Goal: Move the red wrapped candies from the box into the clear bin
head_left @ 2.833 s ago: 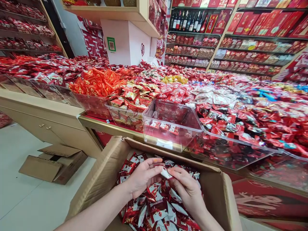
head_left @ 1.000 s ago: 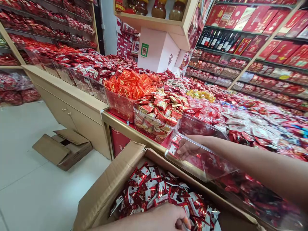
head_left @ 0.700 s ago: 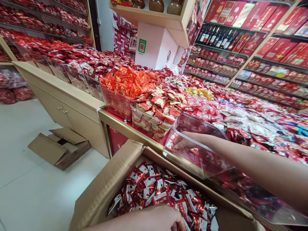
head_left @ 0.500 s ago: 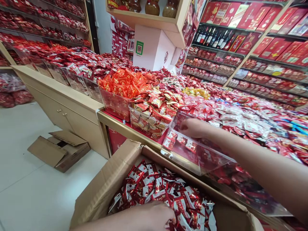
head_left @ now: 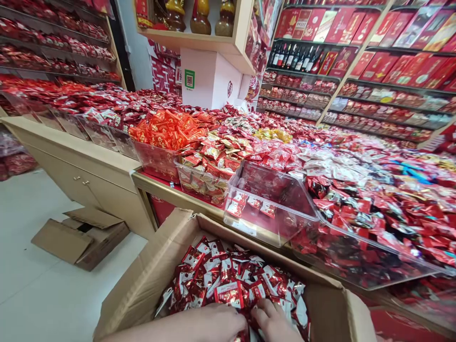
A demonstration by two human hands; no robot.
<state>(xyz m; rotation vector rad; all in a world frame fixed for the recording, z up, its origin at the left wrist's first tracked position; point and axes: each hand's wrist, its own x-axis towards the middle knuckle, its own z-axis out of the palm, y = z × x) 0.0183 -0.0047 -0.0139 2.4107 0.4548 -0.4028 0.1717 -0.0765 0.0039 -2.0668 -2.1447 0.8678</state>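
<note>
A cardboard box (head_left: 142,270) stands open in front of me, partly filled with small red and white wrapped candies (head_left: 213,275). My left hand (head_left: 224,323) is low in the box, its fingers curled down around some of the candies; the fingertips are partly hidden. Close beside it, my right hand (head_left: 272,323) lies on the pile with its fingers bent and a little apart, touching the wrappers. Just beyond the box is a clear plastic bin (head_left: 274,218) with a few red and white candies at its bottom.
Bins of golden-red packets (head_left: 206,180), orange-red packets (head_left: 156,156) and red-black packets (head_left: 370,256) line the counter. An opened carton (head_left: 85,237) lies on the floor at left. A wooden overhead shelf (head_left: 199,40) juts out above. Stocked shelves (head_left: 302,42) stand behind.
My right hand has left the clear bin and come down into the cardboard box beside my left hand. My left hand stays among the candies. The view has shifted slightly.
</note>
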